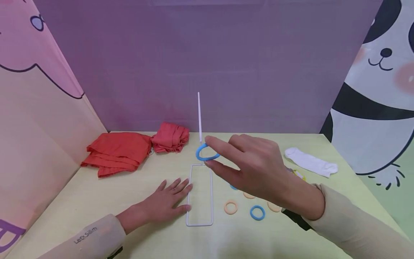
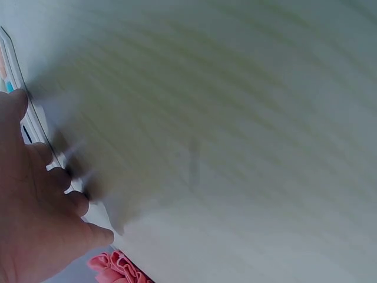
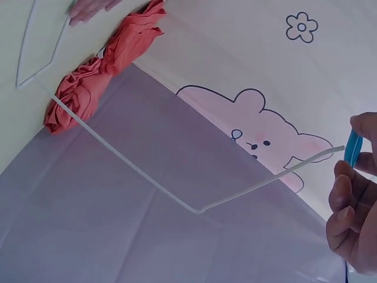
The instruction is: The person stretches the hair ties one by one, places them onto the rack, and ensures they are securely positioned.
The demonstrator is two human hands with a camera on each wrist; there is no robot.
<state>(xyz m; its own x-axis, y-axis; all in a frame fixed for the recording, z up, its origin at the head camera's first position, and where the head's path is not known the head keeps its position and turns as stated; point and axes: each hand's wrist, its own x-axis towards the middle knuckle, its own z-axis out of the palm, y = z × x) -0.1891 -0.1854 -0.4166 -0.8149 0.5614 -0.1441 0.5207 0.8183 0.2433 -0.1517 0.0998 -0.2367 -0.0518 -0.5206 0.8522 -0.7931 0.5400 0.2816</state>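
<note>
The right hand (image 1: pixel 258 172) pinches a blue hair tie (image 1: pixel 207 154) beside the upright rod (image 1: pixel 199 117) of a white wire stand (image 1: pixel 199 194). The left hand (image 1: pixel 168 201) lies flat, fingers straight, against the stand's base.

Right hand (image 3: pixel 353 206) at the frame's edge, fingers pinching a blue ring (image 3: pixel 353 147) right by the tip of the thin white rod (image 3: pixel 141 171). The rod runs back to its wire frame (image 3: pixel 38 50) on the bench (image 3: pixel 12 118). Red cloth (image 3: pixel 100 71) lies bunched beside it, another hand's fingertips (image 3: pixel 88 9) up top.
</note>
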